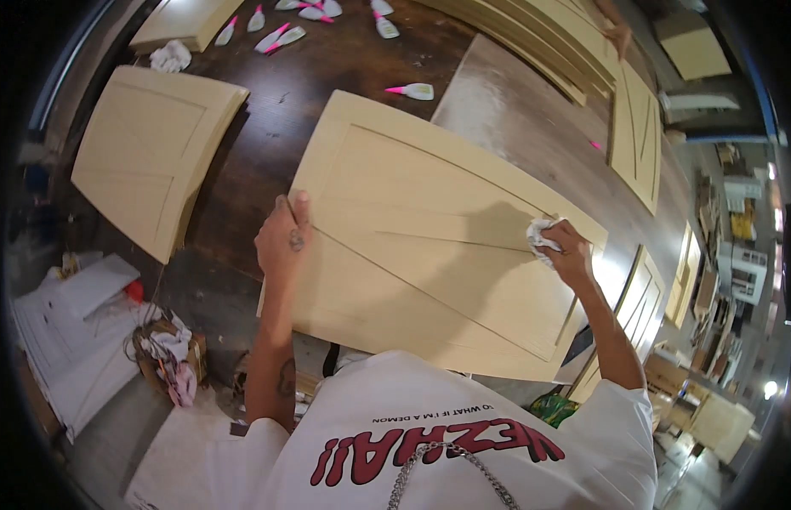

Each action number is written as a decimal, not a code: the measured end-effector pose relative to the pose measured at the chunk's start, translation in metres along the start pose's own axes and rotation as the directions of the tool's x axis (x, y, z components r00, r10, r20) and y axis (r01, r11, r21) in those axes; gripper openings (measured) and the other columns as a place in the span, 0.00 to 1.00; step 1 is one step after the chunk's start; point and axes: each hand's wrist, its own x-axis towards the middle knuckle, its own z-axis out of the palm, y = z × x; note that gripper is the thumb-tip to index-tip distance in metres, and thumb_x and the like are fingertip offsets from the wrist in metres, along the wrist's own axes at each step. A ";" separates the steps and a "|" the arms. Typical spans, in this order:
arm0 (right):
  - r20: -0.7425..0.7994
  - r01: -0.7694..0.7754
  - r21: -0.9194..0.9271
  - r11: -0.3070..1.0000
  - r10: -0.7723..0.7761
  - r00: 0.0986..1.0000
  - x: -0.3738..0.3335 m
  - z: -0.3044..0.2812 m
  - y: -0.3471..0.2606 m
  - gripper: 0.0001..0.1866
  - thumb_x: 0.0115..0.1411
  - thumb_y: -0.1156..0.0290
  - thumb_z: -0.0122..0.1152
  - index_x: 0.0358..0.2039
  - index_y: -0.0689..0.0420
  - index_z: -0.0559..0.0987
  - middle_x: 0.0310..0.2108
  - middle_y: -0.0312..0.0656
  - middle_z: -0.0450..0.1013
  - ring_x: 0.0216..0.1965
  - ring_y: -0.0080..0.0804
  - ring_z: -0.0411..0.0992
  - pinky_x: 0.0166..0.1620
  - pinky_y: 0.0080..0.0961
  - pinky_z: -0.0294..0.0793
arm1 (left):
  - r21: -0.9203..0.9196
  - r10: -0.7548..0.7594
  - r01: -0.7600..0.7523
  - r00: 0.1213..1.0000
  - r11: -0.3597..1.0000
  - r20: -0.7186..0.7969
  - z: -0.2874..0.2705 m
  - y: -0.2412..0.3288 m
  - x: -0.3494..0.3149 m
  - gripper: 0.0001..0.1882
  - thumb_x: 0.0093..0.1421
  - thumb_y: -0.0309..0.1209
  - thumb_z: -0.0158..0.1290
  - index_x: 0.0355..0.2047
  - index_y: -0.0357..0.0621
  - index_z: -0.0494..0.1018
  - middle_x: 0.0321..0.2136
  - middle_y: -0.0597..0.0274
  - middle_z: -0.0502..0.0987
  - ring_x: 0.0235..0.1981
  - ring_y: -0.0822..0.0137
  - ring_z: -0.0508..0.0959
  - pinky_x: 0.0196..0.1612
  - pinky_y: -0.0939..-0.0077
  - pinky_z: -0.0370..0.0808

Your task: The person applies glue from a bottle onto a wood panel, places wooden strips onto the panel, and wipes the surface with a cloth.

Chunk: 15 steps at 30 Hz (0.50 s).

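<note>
In a cluttered workshop (727, 374), a shiny dark table (353, 68) bears a panel (412, 276)

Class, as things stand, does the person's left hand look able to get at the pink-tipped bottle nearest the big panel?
Probably yes, with a forward stretch: the left hand would have to leave the left edge of the panel, but nothing appears to stand between it and the pink-tipped bottle.

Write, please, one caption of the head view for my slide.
Left hand at the edge of a pale-yellow grooved rectangular panel, right hand holding a crumpled white cloth over it.
</note>
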 end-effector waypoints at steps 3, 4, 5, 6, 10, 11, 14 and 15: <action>0.071 0.203 0.063 0.977 -0.208 0.976 0.036 0.025 -0.052 0.15 0.44 0.80 0.71 0.35 0.60 0.80 0.34 0.41 0.74 0.33 0.38 0.75 0.36 0.28 0.74 | 0.022 0.041 -0.039 0.994 0.999 -0.101 0.001 -0.002 -0.002 0.27 0.70 0.50 0.33 0.36 0.37 0.69 0.32 0.39 0.78 0.37 0.39 0.77 0.41 0.48 0.73; 0.078 0.281 0.103 0.954 -0.290 0.954 0.049 0.038 -0.070 0.15 0.44 0.79 0.72 0.34 0.59 0.80 0.34 0.40 0.74 0.33 0.39 0.75 0.35 0.29 0.74 | 0.023 0.012 -0.009 0.993 1.000 -0.115 -0.004 -0.003 -0.003 0.27 0.70 0.50 0.33 0.36 0.37 0.69 0.32 0.39 0.78 0.37 0.39 0.77 0.41 0.48 0.73; 0.099 0.323 0.093 0.942 -0.331 0.938 0.059 0.046 -0.089 0.15 0.43 0.79 0.72 0.34 0.58 0.80 0.33 0.40 0.74 0.33 0.38 0.75 0.35 0.29 0.74 | 0.018 0.007 -0.006 0.999 1.000 -0.051 -0.006 -0.004 -0.002 0.26 0.71 0.50 0.33 0.35 0.38 0.69 0.32 0.40 0.78 0.37 0.40 0.77 0.41 0.49 0.73; 0.119 0.364 0.084 0.928 -0.372 0.921 0.068 0.053 -0.108 0.15 0.43 0.79 0.72 0.33 0.57 0.80 0.33 0.39 0.73 0.32 0.38 0.75 0.34 0.30 0.74 | 0.012 0.004 -0.004 1.000 1.000 0.013 -0.006 -0.004 -0.001 0.26 0.71 0.49 0.33 0.35 0.39 0.69 0.33 0.41 0.78 0.37 0.41 0.78 0.40 0.49 0.73; 0.133 0.484 0.134 0.865 -0.500 0.856 0.102 0.092 -0.164 0.15 0.44 0.75 0.71 0.34 0.52 0.79 0.32 0.36 0.73 0.35 0.40 0.74 0.35 0.34 0.76 | -0.022 0.038 -0.040 0.998 0.999 -0.054 0.000 -0.004 -0.001 0.24 0.71 0.46 0.31 0.35 0.40 0.68 0.31 0.44 0.77 0.36 0.43 0.78 0.39 0.49 0.73; 0.142 0.495 0.139 0.858 -0.512 0.847 0.109 0.100 -0.178 0.15 0.44 0.75 0.71 0.34 0.52 0.79 0.32 0.36 0.73 0.35 0.40 0.74 0.35 0.34 0.76 | -0.078 0.066 -0.076 0.991 0.994 -0.116 -0.002 0.000 -0.007 0.24 0.72 0.45 0.31 0.35 0.39 0.69 0.30 0.44 0.77 0.35 0.43 0.77 0.39 0.49 0.74; 0.169 0.556 0.150 0.817 -0.575 0.800 0.130 0.119 -0.219 0.13 0.46 0.73 0.69 0.34 0.52 0.78 0.33 0.37 0.73 0.35 0.41 0.74 0.36 0.36 0.76 | -0.077 0.057 -0.060 0.997 0.995 -0.044 -0.004 -0.002 -0.004 0.24 0.72 0.44 0.31 0.34 0.38 0.69 0.31 0.44 0.77 0.36 0.44 0.78 0.39 0.50 0.74; 0.158 0.573 0.143 0.807 -0.590 0.792 0.135 0.125 -0.230 0.12 0.47 0.73 0.68 0.34 0.52 0.78 0.34 0.38 0.73 0.37 0.42 0.74 0.37 0.37 0.76 | -0.080 0.040 -0.044 0.998 0.996 -0.052 -0.007 0.003 -0.006 0.24 0.72 0.43 0.31 0.34 0.37 0.69 0.30 0.43 0.78 0.35 0.44 0.78 0.40 0.50 0.74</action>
